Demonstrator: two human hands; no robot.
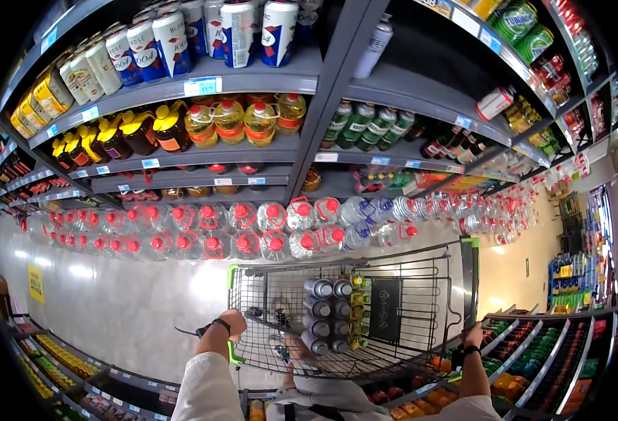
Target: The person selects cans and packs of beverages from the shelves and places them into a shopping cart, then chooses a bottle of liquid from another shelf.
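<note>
A black wire shopping cart [424, 273] with green corner pieces stands sideways before me. My left hand [233, 323] is curled over the rim at its left end, between two green corners. At the opposite end, my right hand [473, 335] grips the dark handle bar [470, 287]. Inside the basket stand two rows of silver-grey cans [320, 307], seen from above. Beside them is a row of small bottles [360, 311] with yellow and green colouring. A dark panel [385, 310] bearing symbols lies to their right. Each wrist wears a dark band.
Large clear water jugs [247, 242] with red caps line the floor along the shelf. Above are oil bottles [260, 123], white-and-blue beer cans [171, 44] and green bottles [381, 126]. Drink shelves [543, 352] stand close at lower right. A yellow floor sign [35, 284] lies left.
</note>
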